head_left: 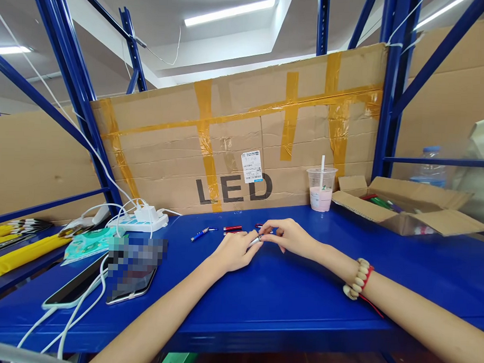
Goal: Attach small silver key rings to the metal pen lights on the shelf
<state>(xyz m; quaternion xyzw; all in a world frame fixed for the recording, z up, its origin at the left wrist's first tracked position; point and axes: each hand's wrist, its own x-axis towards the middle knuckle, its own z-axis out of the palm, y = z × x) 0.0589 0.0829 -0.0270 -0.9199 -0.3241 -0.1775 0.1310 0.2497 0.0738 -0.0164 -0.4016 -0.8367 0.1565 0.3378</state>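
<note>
My left hand (234,250) and my right hand (288,236) meet over the blue table (285,299), fingers curled around a small silver pen-like torch (256,240) held between them. Just behind the hands lie a red torch (233,228) and another red piece (259,225), partly hidden by my right fingers. A blue torch with a keyring (202,233) lies to the left of them. A bead bracelet (357,279) is on my right wrist.
A plastic cup with pink drink and straw (321,190) stands at the back, beside an open cardboard box (407,211) of parts. Two phones (75,287) on white cables, a power strip (143,219) and yellow items (21,250) lie left. A taped cardboard wall (235,133) closes the back.
</note>
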